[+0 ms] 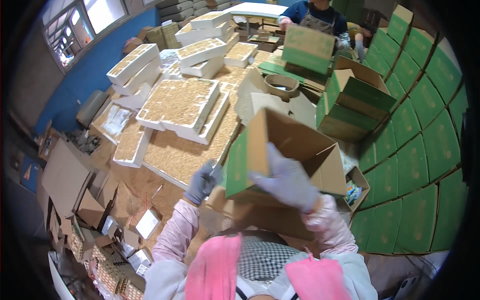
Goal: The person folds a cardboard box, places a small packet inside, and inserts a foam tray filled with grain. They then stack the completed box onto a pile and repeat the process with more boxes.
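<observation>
An open green and brown cardboard box [240, 167] stands tilted in front of me, its flaps raised and the part of its inside that shows bare. My right hand [287, 180], in a pale glove and blurred, is at the box's near side with its fingers spread; whether it touches the flap I cannot tell. My left hand [203, 182], in a grey glove, is just left of the box, near the edge of the table, its fingers partly curled. Whether it holds something is not clear. Left of the box, white foam trays [180, 105] filled with tan granules lie stacked on a granule-covered table [172, 153].
Green boxes [405, 142] form a high wall on the right. More open boxes [356, 97] stand ahead, beside a tape roll-like ring [282, 87]. A co-worker [318, 18] handles a box [308, 48] across the table. Cardboard scraps [67, 180] and trays lie at lower left.
</observation>
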A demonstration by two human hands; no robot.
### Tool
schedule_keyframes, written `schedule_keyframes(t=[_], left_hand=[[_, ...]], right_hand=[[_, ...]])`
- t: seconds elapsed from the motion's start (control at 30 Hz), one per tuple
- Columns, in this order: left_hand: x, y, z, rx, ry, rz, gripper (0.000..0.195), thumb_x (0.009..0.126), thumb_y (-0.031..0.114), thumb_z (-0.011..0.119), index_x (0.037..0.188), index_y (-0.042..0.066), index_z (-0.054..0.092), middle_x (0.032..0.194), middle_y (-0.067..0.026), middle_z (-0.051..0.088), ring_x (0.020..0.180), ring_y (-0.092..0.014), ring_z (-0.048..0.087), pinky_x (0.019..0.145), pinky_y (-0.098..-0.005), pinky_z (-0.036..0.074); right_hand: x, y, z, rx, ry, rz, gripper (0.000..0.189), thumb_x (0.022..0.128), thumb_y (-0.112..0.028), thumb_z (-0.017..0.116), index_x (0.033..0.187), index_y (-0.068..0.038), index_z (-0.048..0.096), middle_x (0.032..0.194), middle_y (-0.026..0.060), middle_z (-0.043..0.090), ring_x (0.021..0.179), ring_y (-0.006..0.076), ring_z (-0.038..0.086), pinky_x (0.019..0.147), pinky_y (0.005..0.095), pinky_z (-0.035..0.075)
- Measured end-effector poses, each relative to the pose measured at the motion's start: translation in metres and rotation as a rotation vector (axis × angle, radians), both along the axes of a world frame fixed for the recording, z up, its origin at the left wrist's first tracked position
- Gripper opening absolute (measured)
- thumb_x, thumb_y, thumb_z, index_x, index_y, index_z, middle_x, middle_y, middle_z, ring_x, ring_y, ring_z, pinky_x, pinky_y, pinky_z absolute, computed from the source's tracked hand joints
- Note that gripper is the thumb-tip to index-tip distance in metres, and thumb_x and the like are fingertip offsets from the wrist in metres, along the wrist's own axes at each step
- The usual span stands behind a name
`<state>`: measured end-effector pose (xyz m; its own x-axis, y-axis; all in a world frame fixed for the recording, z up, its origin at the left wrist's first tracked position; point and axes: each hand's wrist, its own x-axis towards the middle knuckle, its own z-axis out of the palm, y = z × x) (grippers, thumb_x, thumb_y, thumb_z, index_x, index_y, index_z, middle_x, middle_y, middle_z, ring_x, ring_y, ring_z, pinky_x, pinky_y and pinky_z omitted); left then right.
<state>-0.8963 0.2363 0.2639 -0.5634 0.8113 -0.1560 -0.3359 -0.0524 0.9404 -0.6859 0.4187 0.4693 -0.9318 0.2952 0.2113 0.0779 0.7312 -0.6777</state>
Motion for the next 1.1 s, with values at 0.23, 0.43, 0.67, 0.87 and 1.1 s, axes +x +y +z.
schedule_keyframes(t=[0.23, 0.43, 0.67, 0.87, 1.1], left_hand=[[0.004, 0.036, 0.086, -0.105, 0.230, 0.196, 0.079, 0.073, 0.008, 0.046, 0.145, -0.001, 0.014, 0.144, -0.0175, 0.030, 0.123, -0.014, 0.038, 0.095, -0.0249, 0.037], [-0.106, 0.052, 0.090, -0.311, -0.165, 0.693, 0.098, 0.080, 0.048, 0.066, 0.142, -0.007, 0.012, 0.144, -0.0191, 0.030, 0.130, -0.033, 0.032, 0.106, -0.0336, 0.030], [-0.247, 0.051, -0.070, -0.115, -0.229, 0.978, 0.065, 0.079, 0.035, 0.072, 0.126, 0.001, 0.044, 0.121, -0.0130, 0.054, 0.093, -0.028, 0.060, 0.072, -0.0467, 0.052], [-0.175, -0.007, -0.006, 0.075, -0.262, 0.734, 0.078, 0.080, 0.031, 0.071, 0.139, 0.014, 0.022, 0.126, -0.0124, 0.048, 0.105, -0.024, 0.056, 0.074, -0.0342, 0.055], [-0.186, -0.044, -0.012, 0.290, -0.211, 0.634, 0.051, 0.089, 0.024, 0.059, 0.133, 0.011, 0.036, 0.120, -0.0112, 0.052, 0.103, -0.024, 0.058, 0.085, -0.0404, 0.053]], right_hand=[[-0.042, -0.026, -0.028, -0.166, 0.008, 0.304, 0.054, 0.080, -0.037, 0.064, 0.115, 0.003, 0.053, 0.110, 0.0259, 0.058, 0.101, 0.0358, 0.058, 0.085, 0.0411, 0.046], [0.066, 0.104, -0.092, 0.186, -0.333, -0.658, 0.036, 0.084, -0.025, 0.054, 0.113, -0.003, 0.053, 0.106, 0.0323, 0.055, 0.089, 0.0465, 0.056, 0.084, 0.0455, 0.045], [0.065, 0.098, -0.089, 0.069, -0.549, -0.605, 0.036, 0.086, -0.029, 0.053, 0.107, 0.001, 0.057, 0.096, 0.0251, 0.061, 0.086, 0.0413, 0.057, 0.077, 0.0438, 0.044], [0.059, 0.085, -0.085, -0.147, -0.378, -0.725, 0.036, 0.087, -0.027, 0.053, 0.109, 0.001, 0.056, 0.102, 0.0243, 0.059, 0.095, 0.0381, 0.055, 0.082, 0.0386, 0.043], [0.056, 0.106, -0.105, 0.175, -0.269, -0.393, 0.029, 0.086, -0.014, 0.047, 0.109, 0.002, 0.054, 0.112, 0.0229, 0.056, 0.100, 0.0374, 0.055, 0.086, 0.0382, 0.043]])
